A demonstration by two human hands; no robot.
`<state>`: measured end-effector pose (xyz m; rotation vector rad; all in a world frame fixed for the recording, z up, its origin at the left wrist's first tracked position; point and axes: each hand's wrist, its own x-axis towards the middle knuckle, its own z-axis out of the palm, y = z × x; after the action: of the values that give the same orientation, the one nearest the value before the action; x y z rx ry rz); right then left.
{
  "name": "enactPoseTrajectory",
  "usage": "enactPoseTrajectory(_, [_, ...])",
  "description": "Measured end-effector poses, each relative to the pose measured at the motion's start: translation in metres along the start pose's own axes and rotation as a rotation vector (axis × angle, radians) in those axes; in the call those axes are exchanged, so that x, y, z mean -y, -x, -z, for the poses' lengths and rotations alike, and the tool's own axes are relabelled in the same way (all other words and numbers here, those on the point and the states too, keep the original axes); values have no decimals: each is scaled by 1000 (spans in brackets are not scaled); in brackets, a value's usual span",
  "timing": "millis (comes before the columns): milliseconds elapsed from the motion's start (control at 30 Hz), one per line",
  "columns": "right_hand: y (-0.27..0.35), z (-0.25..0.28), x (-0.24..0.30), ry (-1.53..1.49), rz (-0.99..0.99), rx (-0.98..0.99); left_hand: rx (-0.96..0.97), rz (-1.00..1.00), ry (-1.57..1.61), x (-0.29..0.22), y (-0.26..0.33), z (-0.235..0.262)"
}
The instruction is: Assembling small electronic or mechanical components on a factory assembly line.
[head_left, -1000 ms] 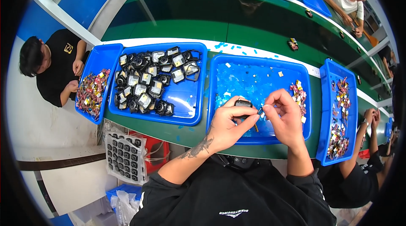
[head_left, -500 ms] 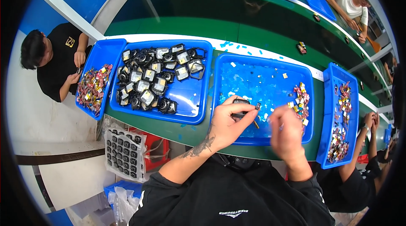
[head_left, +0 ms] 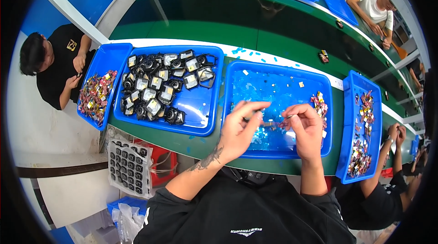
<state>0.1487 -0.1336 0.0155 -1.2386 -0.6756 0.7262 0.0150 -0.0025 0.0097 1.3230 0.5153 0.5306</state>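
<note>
Both of my hands are above a blue tray [head_left: 278, 153] in front of me, with thin blue film scraps [head_left: 262, 139] spread over its bottom. My left hand [head_left: 239, 130] has its thumb and fingers closed around something dark, mostly hidden by the fingers. Opposite it, my right hand [head_left: 308, 130] pinches a small reddish part [head_left: 285, 124] between thumb and fingertips. A blurred thin strip shows between the two hands; I cannot tell which hand it belongs to. Beside the right hand, a pile of small reddish and white parts [head_left: 320, 107] lies along the tray's right side.
To the left, a blue tray [head_left: 194, 117] holds black camera-like housings [head_left: 153, 93]. Narrower blue bins with reddish parts stand at the far left [head_left: 116, 57] and right [head_left: 360, 80]. A green conveyor [head_left: 228, 25] runs behind. Co-workers sit left, right and across.
My right hand, blurred before, is now steady with a small reddish part in its fingertips. The black part in my left hand is now mostly hidden. The whole view has shifted slightly.
</note>
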Motion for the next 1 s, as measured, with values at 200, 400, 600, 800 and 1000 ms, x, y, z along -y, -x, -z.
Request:
enactPoseTrajectory(200, [5, -13, 4, 79, -79, -84, -49, -345, -460, -8, 2, -7])
enactPoseTrajectory(400, [4, -19, 6, 102, -96, -72, -15, -249, -398, -5, 1, -6])
enactPoseTrajectory(600, [0, -22, 1, 138, -71, -179, -146, -334, -497, -5, -10, 8])
enactPoseTrajectory(800, [-1, -12, 0, 195, -2, -230, -200, -344, -758, -13, -20, 26])
enactPoseTrajectory(1000, [5, -3, 5, 189, 11, -173, -71, -387, -844, -8, -19, 35])
